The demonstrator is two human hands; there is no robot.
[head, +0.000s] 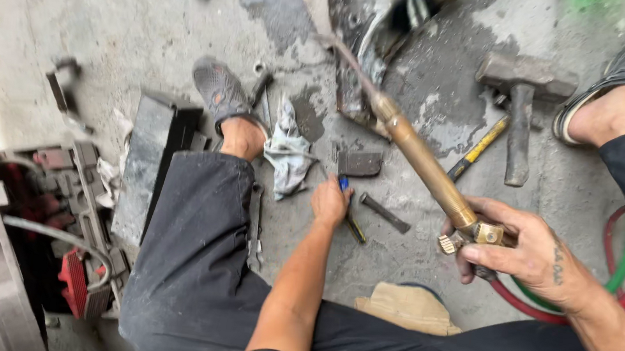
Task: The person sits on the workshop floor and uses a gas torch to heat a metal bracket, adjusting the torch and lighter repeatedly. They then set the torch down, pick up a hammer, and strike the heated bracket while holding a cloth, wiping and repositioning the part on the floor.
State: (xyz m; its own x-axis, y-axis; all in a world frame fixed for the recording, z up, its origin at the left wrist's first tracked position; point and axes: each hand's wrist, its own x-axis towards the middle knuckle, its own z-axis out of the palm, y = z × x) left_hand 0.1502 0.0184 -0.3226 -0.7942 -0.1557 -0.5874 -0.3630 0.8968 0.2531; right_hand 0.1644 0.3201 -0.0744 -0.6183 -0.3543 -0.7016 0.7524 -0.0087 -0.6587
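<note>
Right hand (523, 250) closed around valve end of brass cutting torch (424, 163), fingers wrapped over knobs. Torch long axis runs diagonally, tip pointing up-left toward dark metal part (375, 41) on floor; red and green hoses (623, 274) trail from torch's rear. Left hand (331, 201) left of torch, curled on small blue-tipped tool (348, 211), knuckles near floor. Sledgehammer (522, 105) lies right of torch.

No packages, labels, signs or screens show anywhere on this workshop floor.

Brass cutting torch (423, 165) angled floorward, blue-handled tool (344, 185)
</note>
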